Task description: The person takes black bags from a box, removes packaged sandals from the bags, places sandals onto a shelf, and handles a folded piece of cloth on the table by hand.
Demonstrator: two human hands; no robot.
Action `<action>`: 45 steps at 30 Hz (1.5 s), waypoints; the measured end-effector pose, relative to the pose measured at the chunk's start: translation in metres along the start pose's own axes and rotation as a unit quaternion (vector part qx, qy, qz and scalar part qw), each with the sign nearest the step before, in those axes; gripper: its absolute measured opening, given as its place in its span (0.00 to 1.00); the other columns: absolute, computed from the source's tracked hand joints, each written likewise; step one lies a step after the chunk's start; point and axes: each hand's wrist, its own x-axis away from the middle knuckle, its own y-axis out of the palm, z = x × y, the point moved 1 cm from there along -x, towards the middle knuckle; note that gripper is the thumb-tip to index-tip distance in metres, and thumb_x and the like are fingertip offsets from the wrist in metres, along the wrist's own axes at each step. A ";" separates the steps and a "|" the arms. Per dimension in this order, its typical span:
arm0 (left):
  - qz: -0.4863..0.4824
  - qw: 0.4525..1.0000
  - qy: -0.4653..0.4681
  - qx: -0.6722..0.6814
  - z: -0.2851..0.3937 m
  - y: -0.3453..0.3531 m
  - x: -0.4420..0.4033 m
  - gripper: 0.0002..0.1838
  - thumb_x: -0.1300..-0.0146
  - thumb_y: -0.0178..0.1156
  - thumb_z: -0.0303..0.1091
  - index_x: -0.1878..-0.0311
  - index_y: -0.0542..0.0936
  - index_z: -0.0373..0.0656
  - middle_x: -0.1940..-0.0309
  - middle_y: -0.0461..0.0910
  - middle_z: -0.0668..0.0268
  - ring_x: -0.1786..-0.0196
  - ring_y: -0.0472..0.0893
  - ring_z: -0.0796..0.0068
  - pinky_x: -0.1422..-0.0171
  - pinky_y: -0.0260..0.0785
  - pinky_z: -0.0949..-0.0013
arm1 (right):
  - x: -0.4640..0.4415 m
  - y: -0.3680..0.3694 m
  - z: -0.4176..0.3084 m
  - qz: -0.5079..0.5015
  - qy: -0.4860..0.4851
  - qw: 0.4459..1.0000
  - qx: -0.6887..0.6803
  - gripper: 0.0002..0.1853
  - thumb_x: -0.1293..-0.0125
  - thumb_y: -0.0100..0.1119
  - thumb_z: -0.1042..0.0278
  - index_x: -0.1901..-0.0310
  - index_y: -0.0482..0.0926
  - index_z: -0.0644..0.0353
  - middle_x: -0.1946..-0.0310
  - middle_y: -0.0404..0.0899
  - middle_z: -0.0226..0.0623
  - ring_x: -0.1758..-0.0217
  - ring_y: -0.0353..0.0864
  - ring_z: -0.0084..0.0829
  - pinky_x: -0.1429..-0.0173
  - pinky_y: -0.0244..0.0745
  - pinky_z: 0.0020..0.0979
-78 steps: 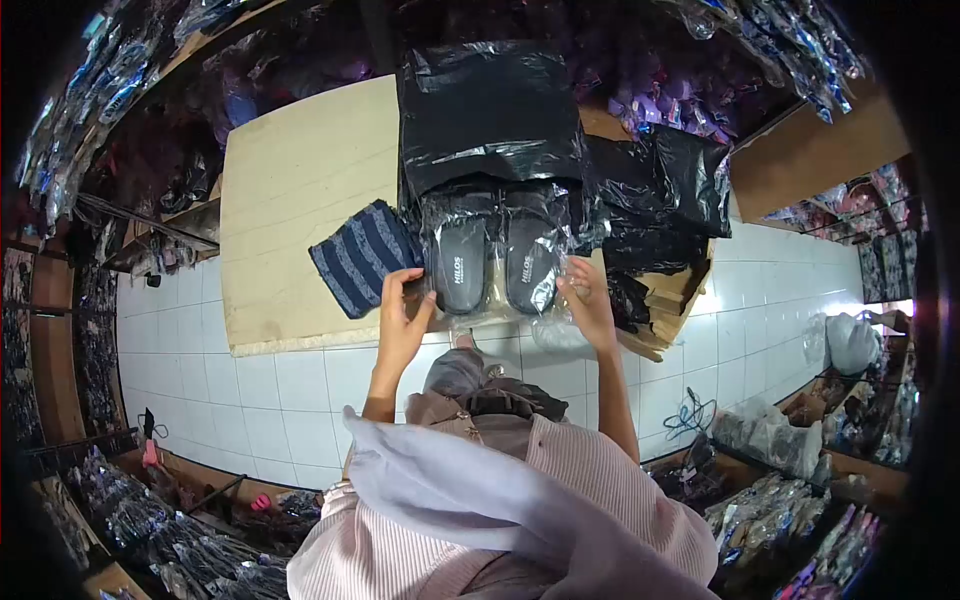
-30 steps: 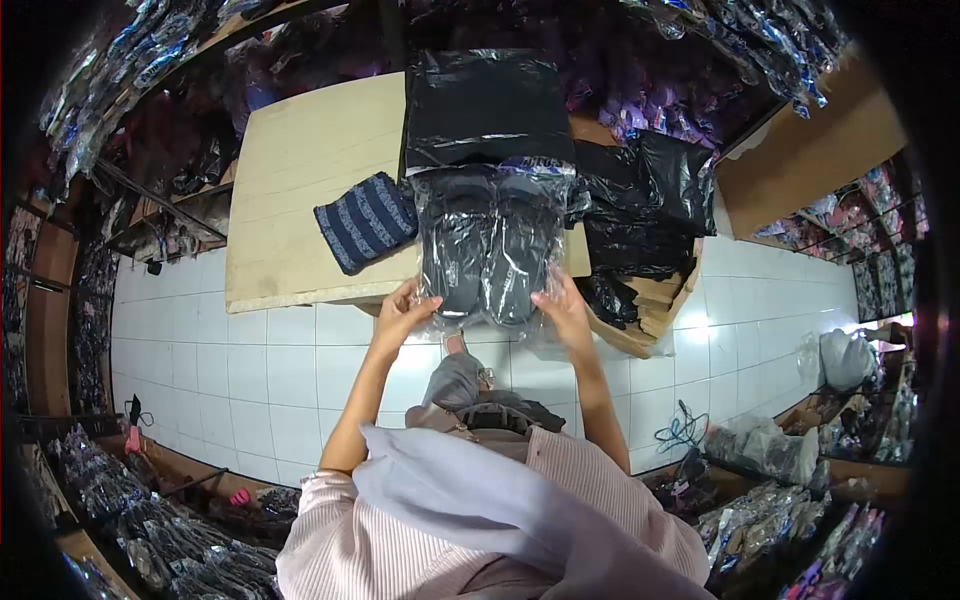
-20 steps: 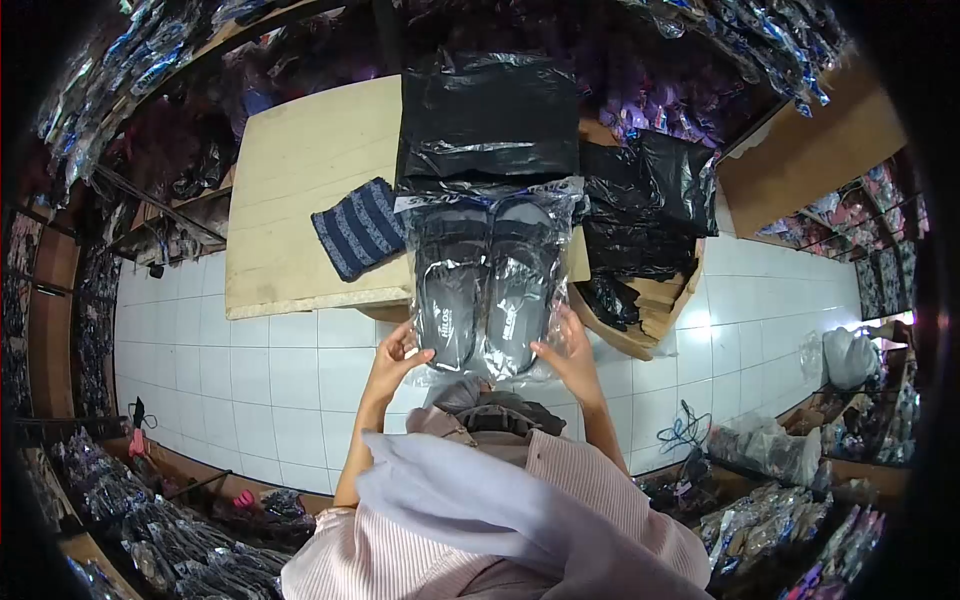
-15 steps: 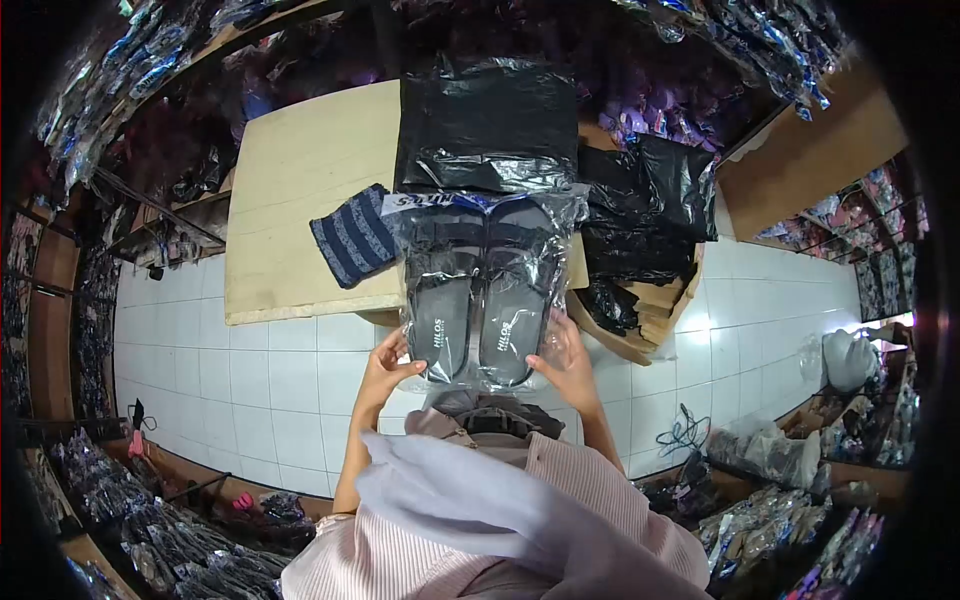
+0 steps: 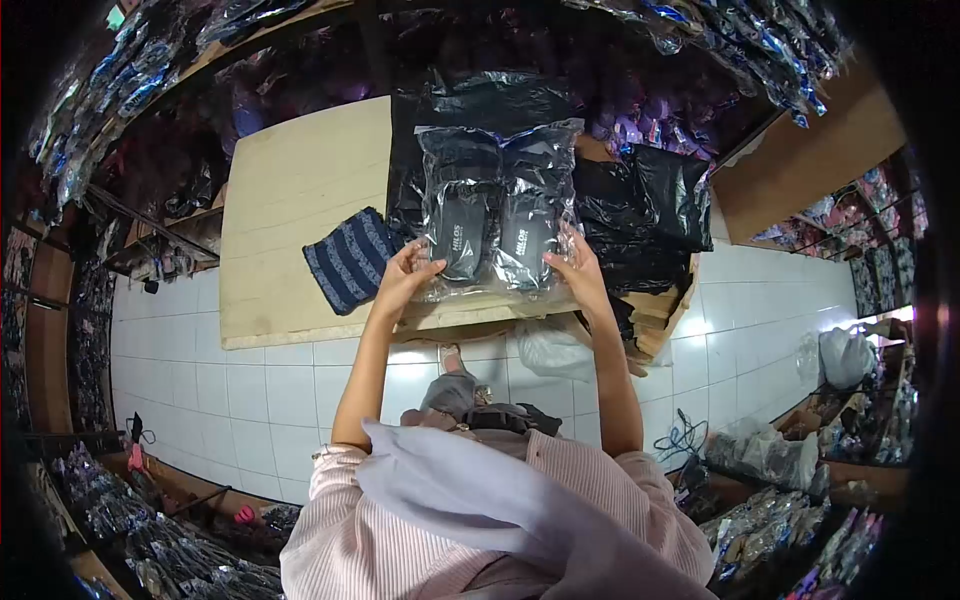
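Note:
A pair of black sandals [image 5: 462,232] in a clear plastic bag is held between my two hands over the table's front edge. My left hand [image 5: 408,278] grips the bag's near left corner, thumb on top. On the near right corner, my right hand [image 5: 578,268] has the same kind of hold. Beneath the sandals' far end lies a black plastic package [image 5: 500,98], partly covered by them. A folded navy and grey striped cloth [image 5: 350,260] rests on the table just left of my left hand.
The pale wooden table [image 5: 290,200] extends to the left. Black plastic bags [image 5: 650,200] lie on an opened cardboard box [image 5: 668,315] at the right. A whitish plastic bag [image 5: 550,350] is on the tiled floor below. Racks of bagged footwear [image 5: 150,520] surround the space.
Both hands have moved forward, away from my body, carrying the bagged sandals farther over the table and the black package. The floor and a foot now show below.

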 end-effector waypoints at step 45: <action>-0.003 0.807 0.055 -0.588 0.027 0.029 -0.204 0.29 0.34 0.34 0.52 0.32 0.60 0.52 0.29 0.48 0.66 0.26 0.44 0.66 0.31 0.19 0.37 | -0.196 -0.019 0.025 -0.027 -0.081 0.799 0.595 0.26 0.33 0.38 0.46 0.35 0.61 0.42 0.29 0.47 0.36 0.26 0.42 0.36 0.32 0.41 0.61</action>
